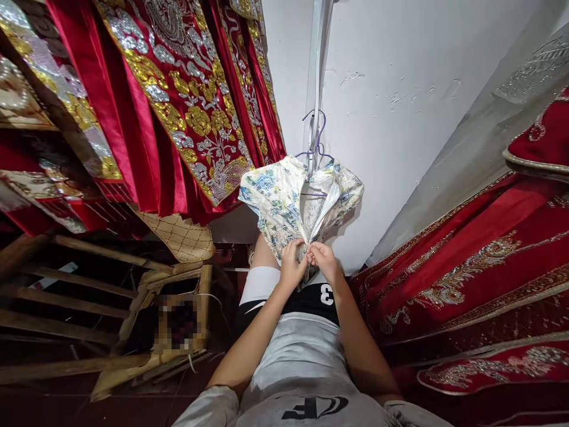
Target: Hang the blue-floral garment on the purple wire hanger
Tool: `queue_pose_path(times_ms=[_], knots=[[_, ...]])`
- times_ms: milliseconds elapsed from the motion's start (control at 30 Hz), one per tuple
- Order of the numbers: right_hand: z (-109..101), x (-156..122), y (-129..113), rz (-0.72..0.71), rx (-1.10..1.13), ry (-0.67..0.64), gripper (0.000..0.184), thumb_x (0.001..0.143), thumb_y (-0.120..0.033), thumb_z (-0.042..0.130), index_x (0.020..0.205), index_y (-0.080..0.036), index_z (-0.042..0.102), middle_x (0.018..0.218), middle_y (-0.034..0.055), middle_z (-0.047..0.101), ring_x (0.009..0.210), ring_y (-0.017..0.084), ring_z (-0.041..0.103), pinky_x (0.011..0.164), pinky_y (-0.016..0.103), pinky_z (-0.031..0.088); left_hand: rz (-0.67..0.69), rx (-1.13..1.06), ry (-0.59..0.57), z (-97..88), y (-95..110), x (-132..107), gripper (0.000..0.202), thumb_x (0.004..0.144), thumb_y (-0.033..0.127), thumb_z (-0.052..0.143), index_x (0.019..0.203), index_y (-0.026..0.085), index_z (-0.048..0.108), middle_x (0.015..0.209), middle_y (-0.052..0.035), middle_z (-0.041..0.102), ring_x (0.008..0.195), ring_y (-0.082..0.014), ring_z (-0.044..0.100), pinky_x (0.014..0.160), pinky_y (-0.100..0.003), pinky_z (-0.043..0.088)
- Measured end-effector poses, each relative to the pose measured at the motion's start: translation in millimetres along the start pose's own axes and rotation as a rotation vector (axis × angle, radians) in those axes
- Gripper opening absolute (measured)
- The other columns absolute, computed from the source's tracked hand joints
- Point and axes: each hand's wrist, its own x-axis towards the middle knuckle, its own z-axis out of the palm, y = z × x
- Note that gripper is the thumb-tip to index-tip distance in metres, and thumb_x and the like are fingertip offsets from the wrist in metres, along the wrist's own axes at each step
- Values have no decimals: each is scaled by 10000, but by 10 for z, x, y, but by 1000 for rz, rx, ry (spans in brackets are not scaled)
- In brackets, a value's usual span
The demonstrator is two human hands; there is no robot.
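A short-sleeved white floral dress (278, 198) with blue and yellow flowers hangs on a purple hanger (320, 133) in front of me. Its front-facing opening is parted in a V that narrows down to my fingers. At the foot of that opening, my left hand (293, 261) pinches the fabric edge. My right hand (322, 259) is closed right beside it, fingertips gripping the same spot from the other side. Whether a zipper pull or fastener lies between the fingertips is too small to make out. The lower part of the dress is largely hidden behind my hands and forearms.
Red embroidered gowns (191, 101) hang at the left, and more red beaded garments (462, 279) at the right. A pale metal upright (316, 65) runs along the white wall (400, 107) behind the hanger. Wooden chairs (128, 261) stand low at the left.
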Motion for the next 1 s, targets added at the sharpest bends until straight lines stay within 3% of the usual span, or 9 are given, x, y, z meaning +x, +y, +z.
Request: queue_pose_path(times_ms=[100, 200, 467, 633, 700, 767, 867, 933, 1000], knots=[[-38, -17, -95, 57, 3, -37, 310, 699, -459, 676, 560, -198, 580, 407, -23, 522, 376, 89, 402, 398, 220, 300, -1, -12, -64, 88, -7, 56, 64, 926, 218, 489, 931, 238, 550, 937, -67, 633, 912, -236, 628, 850, -360, 491], [-130, 70, -322, 52, 29, 13, 285, 714, -424, 687, 576, -190, 601, 399, -25, 534, 353, 74, 376, 370, 202, 266, 12, -3, -119, 98, -15, 81, 108, 946, 236, 472, 848, 244, 513, 871, -51, 587, 818, -217, 588, 778, -338, 467], [-175, 795, -1464, -125, 165, 181, 215, 854, -259, 661, 668, -157, 624, 468, -41, 553, 371, 38, 401, 365, 162, 256, 65, 49, -302, -5, 48, 63, 165, 893, 147, 455, 763, 244, 428, 795, -27, 524, 746, -206, 519, 712, -317, 409], [28, 778, -1555, -263, 143, 90, 255, 926, -214, 554, 689, -155, 628, 468, -31, 573, 367, 50, 421, 376, 167, 287, 81, 35, -360, -145, 91, 151, 136, 867, 146, 518, 773, 235, 480, 782, -23, 573, 718, -198, 545, 696, -309, 429], [80, 686, -1465, -297, 117, 65, 259, 919, -223, 555, 673, -169, 614, 455, -35, 564, 367, 61, 423, 386, 178, 303, 90, 6, -348, -247, 195, 338, 40, 905, 198, 541, 892, 231, 561, 855, -39, 636, 783, -205, 597, 741, -310, 463], [90, 603, -1405, -323, 93, 79, 261, 902, -241, 569, 648, -183, 592, 445, -41, 547, 372, 67, 420, 396, 186, 308, 117, -42, -260, -379, 388, 623, 164, 967, 266, 513, 1108, 230, 589, 962, -61, 670, 870, -211, 626, 814, -318, 481], [53, 539, -1426, -386, 29, 87, 268, 890, -265, 569, 631, -194, 574, 449, -41, 537, 387, 69, 417, 418, 189, 315, 258, -134, -19, -563, 773, 1124, 294, 999, 302, 502, 1277, 243, 578, 965, -50, 661, 850, -203, 606, 860, -324, 465], [21, 553, -1468, -428, -12, 75, 261, 887, -268, 561, 635, -199, 572, 454, -42, 526, 399, 73, 418, 432, 195, 314, 328, -146, -31, -618, 1004, 1412, 244, 982, 295, 547, 1204, 245, 635, 1007, -53, 666, 892, -206, 603, 897, -324, 448], [-6, 606, -1463, -446, -43, 89, 240, 884, -269, 559, 654, -201, 583, 470, -45, 518, 420, 81, 428, 450, 206, 317, 371, -94, -74, -620, 1167, 1611, 110, 961, 259, 574, 990, 218, 672, 970, -63, 665, 912, -217, 590, 905, -329, 431]])
